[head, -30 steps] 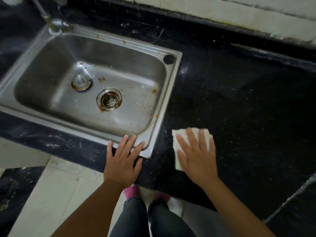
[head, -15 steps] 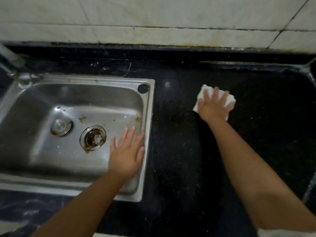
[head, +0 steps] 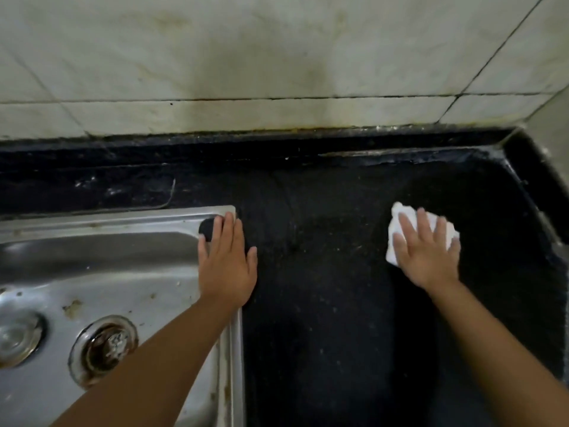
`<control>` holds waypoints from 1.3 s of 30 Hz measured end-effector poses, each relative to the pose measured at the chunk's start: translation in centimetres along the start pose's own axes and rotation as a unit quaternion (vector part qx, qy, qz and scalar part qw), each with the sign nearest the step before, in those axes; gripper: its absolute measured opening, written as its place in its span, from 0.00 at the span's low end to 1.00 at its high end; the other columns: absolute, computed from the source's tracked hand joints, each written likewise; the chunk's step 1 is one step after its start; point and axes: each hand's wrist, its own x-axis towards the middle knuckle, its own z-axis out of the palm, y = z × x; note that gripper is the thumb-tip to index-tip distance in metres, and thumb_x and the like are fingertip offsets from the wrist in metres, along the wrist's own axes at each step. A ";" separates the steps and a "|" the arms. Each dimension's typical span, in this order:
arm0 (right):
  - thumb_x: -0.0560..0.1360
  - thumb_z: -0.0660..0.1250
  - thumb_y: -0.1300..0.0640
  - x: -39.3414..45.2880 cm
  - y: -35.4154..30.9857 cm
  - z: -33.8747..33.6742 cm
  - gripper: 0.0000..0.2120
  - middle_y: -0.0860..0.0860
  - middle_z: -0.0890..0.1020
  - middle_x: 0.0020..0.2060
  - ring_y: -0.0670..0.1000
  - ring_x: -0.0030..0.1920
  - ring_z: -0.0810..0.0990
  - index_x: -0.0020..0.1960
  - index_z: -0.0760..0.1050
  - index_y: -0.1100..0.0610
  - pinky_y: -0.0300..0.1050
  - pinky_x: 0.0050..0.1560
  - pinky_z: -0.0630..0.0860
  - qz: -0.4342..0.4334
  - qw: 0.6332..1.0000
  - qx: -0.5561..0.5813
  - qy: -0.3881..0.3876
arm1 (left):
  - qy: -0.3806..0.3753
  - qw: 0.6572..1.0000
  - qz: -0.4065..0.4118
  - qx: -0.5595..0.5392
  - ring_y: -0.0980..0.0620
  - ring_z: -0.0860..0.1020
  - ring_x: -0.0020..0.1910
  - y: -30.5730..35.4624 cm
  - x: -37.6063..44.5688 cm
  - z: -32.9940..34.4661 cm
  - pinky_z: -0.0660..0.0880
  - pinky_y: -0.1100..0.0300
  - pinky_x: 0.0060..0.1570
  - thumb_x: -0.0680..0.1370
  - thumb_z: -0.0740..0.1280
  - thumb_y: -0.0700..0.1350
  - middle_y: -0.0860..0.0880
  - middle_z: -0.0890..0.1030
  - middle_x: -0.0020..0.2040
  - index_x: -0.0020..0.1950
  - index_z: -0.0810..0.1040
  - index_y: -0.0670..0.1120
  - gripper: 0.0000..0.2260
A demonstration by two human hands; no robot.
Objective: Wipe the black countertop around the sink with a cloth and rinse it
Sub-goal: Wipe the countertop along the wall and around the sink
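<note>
My right hand [head: 426,252] presses flat on a folded white cloth [head: 400,218] on the black countertop [head: 323,288], far right and near the back corner. The cloth shows around my fingers; most of it is under my palm. My left hand [head: 226,261] lies flat with fingers spread on the right rim of the steel sink [head: 107,223], near its back right corner, holding nothing.
A stained tiled wall [head: 246,63] rises behind the counter. A raised black ledge [head: 535,192] bounds the counter at the right. The sink basin holds a rusty drain [head: 103,346] and a second round fitting [head: 18,337] at the left.
My right hand has slid the cloth from the counter's front edge to the back and then rightward. My left hand has moved from the sink's front right corner up along the rim to the back corner.
</note>
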 end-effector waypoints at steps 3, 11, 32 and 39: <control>0.81 0.40 0.46 4.7 -6.6 -1.2 0.24 0.49 0.40 0.76 0.58 0.74 0.36 0.75 0.41 0.45 0.62 0.71 0.40 -0.004 1.000 -0.002 -0.028 | 0.041 0.998 0.018 -0.036 0.56 0.40 0.70 -0.3 0.0 0.8 0.38 0.53 0.69 0.71 0.33 0.57 0.46 0.50 0.76 0.74 0.51 0.42 0.36; 0.77 0.30 0.43 -3.9 -11.6 2.0 0.30 0.51 0.62 0.73 0.60 0.73 0.58 0.72 0.60 0.43 0.63 0.68 0.58 -0.301 0.950 -0.084 0.021 | 0.039 0.994 0.035 -0.100 0.56 0.40 0.70 -0.5 0.2 0.3 0.35 0.58 0.67 0.70 0.33 0.57 0.46 0.51 0.76 0.74 0.51 0.41 0.36; 0.80 0.35 0.45 -4.4 -11.0 2.3 0.24 0.50 0.66 0.71 0.58 0.72 0.58 0.70 0.62 0.42 0.57 0.69 0.56 -0.396 0.912 -0.106 0.030 | 0.025 0.992 0.038 -0.120 0.57 0.36 0.68 -0.5 0.1 0.2 0.29 0.62 0.65 0.69 0.30 0.57 0.52 0.41 0.71 0.74 0.45 0.42 0.36; 0.69 0.19 0.35 -2.1 -8.2 0.8 0.38 0.49 0.52 0.76 0.53 0.75 0.41 0.75 0.43 0.42 0.56 0.70 0.46 -0.257 0.961 -0.100 0.003 | -0.011 0.996 0.027 -0.081 0.57 0.30 0.66 -0.3 0.2 -0.1 0.28 0.58 0.64 0.65 0.25 0.53 0.51 0.30 0.67 0.67 0.31 0.46 0.30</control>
